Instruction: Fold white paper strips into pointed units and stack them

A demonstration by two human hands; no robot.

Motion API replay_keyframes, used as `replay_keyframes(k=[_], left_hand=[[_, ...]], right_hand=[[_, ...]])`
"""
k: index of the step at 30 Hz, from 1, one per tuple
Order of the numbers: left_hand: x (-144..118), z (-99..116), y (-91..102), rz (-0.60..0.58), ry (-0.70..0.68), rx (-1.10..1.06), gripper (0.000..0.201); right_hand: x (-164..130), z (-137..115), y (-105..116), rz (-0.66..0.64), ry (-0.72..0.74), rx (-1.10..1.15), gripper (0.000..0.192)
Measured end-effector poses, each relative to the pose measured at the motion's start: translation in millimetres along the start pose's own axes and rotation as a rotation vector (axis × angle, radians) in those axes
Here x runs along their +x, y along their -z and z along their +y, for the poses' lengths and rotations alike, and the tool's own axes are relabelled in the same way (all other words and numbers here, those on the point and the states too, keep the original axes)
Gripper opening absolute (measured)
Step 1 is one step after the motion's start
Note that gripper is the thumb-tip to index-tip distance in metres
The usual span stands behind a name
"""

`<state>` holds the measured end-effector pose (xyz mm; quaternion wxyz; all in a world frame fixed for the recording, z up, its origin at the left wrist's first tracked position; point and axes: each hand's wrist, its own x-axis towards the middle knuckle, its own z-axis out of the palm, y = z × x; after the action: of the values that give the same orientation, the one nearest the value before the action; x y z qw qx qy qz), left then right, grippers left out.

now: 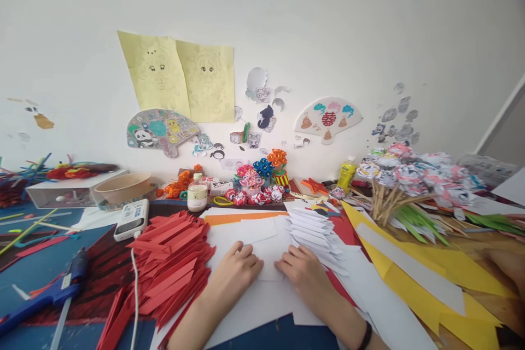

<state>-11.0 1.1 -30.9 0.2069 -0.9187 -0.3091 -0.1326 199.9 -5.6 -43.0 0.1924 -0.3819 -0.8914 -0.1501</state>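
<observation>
Left hand (241, 263), right hand (301, 265) touch white paper (269, 271); grip unclear

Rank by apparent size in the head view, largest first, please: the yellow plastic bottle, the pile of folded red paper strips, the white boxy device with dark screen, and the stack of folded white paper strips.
1. Red paper pile
2. White paper stack
3. White device
4. Yellow bottle

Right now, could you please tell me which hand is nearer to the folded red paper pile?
Left: the left hand is just to the right of the folded red paper pile, while the right hand is farther right.
</observation>
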Motion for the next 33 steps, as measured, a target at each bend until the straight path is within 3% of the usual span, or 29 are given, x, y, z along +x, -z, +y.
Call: replay_keyframes(k=[4, 9, 14, 18, 26, 33], left_hand=[[-1.2, -2.9, 9.4, -0.059, 0.067, -0.072, 0.012], [-6.4, -5.1, 18.0, -0.084, 0.175, -0.187, 0.029], [-3.3, -1.0, 9.6, 0.037, 0.371, -0.328, 0.018], [5.2, 2.4, -2.2, 0.057, 0.446, -0.430, 0.006], [10.3, 3.5, -4.5, 0.016, 0.514, -0.568, 0.011], [14.2, 7.5, -1.6, 0.055, 0.495, -0.665, 0.007]], right_hand=[[-3.1, 5.0, 1.1, -0.069, -0.099, 0.148, 0.041], [-5.7, 10.9, 0.2, -0.074, -0.159, 0.265, 0.048], [-4.8, 8.7, 0.2, -0.032, -0.173, 0.309, 0.038], [0.1, 3.8, 1.6, 0.019, -0.254, 0.390, 0.026], [11.1, -1.5, 4.9, 0.052, -0.351, 0.465, 0.007], [11.8, 0.5, -4.4, 0.111, -0.352, 0.569, 0.014]])
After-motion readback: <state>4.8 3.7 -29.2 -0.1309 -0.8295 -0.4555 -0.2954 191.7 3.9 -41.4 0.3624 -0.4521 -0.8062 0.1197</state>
